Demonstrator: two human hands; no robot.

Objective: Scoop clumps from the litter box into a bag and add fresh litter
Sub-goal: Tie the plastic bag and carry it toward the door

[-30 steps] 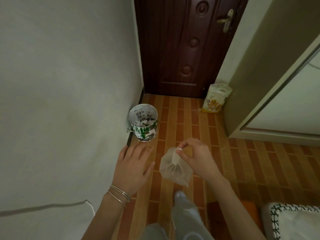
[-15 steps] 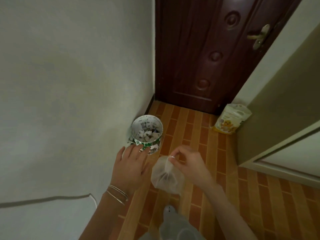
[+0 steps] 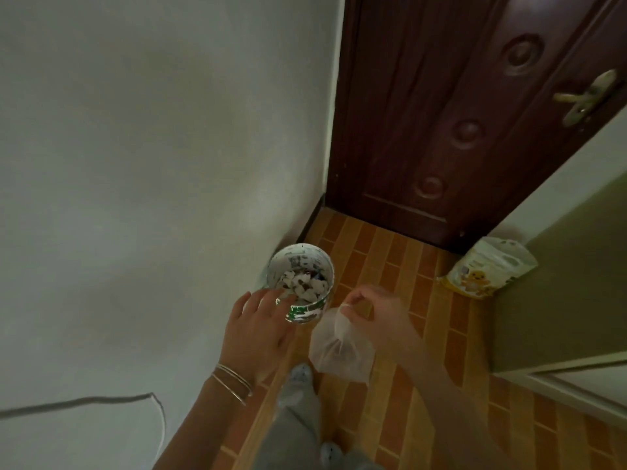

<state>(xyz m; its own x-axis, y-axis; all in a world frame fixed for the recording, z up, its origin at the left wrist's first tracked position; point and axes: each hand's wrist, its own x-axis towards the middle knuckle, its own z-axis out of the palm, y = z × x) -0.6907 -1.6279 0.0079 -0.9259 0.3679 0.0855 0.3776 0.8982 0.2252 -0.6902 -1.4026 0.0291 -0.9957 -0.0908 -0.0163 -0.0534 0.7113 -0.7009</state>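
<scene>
A small clear plastic bag (image 3: pixel 341 351) with dark clumps at its bottom hangs from my right hand (image 3: pixel 376 317), which pinches its twisted neck. Just left of it stands a round white-and-green waste bin (image 3: pixel 305 312) holding crumpled paper scraps, against the wall. My left hand (image 3: pixel 258 330) reaches over the bin's near rim with fingers spread and straight, holding nothing. A yellow-and-white litter bag (image 3: pixel 488 269) leans in the corner by the door at right. The litter box is not in view.
A dark wooden door (image 3: pixel 458 113) with a brass handle (image 3: pixel 583 96) closes the far end of the brick-patterned floor (image 3: pixel 383 266). A white wall (image 3: pixel 152 164) runs along the left, with a grey cable (image 3: pixel 101 400) on it. My legs and feet show at the bottom.
I have stepped closer to the bin and the view has tilted. Both hands have moved forward; my left hand now overlaps the bin's rim and the bag hangs beside the bin.
</scene>
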